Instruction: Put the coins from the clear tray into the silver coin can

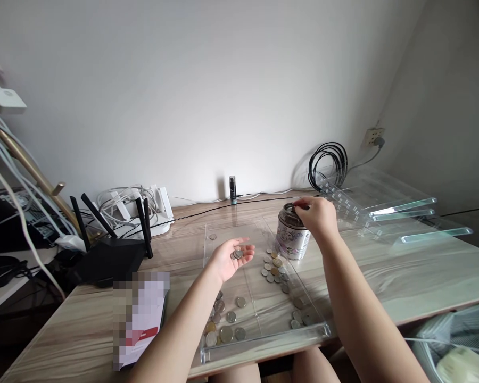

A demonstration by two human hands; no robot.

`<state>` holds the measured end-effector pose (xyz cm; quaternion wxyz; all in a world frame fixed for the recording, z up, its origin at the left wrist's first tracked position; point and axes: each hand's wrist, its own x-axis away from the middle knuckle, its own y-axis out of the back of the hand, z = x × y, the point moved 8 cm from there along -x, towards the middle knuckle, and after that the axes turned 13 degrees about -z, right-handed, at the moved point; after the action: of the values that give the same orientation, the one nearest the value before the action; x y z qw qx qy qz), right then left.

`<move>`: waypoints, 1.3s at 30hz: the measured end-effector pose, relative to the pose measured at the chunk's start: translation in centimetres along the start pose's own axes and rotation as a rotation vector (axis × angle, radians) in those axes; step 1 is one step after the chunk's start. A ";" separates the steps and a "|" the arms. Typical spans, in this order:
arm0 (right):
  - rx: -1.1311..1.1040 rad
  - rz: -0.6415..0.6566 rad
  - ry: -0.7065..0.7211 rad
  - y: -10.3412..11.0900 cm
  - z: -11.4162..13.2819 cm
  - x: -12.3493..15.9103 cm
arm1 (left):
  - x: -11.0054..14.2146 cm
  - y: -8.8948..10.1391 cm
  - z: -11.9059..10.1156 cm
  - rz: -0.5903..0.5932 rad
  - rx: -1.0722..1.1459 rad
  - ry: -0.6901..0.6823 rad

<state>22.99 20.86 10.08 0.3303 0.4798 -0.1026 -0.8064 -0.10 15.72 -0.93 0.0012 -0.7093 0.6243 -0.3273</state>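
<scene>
My left hand (228,261) is turned palm up with a few coins (237,255) resting at the curled fingers. At the top of a round, patterned metal tin (292,239), my right hand (318,213) has its fingers pinched together by the opening. Whatever they hold is too small or hidden to make out. Under my left hand lies a clear acrylic tray (255,332). Silver and gold coins (274,271) are clustered on it beside the tin. More coins (225,334) lie at its near left, partly behind my left forearm, and several at its near right.
A phone (143,324) and a black router (109,258) are on the left. A small dark bottle (232,190) stands by the wall. Coiled black cable (328,165) and clear acrylic pieces (399,213) sit at the right, above a lined bin (459,340).
</scene>
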 end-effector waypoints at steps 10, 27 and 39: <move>-0.297 0.159 0.425 -1.2 9.1 5.5 | -0.3 0.2 -0.7 0.031 0.274 0.015; -0.122 0.039 0.154 0.5 5.2 2.1 | -0.3 0.2 0.0 0.011 0.105 0.031; 0.242 0.144 -0.087 0.5 0.3 -0.1 | -0.6 0.3 0.0 0.015 0.053 -0.010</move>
<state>23.00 20.47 10.58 0.3220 0.4721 -0.2473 -0.7824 -0.39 16.18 -1.28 0.0256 -0.7059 0.6208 -0.3400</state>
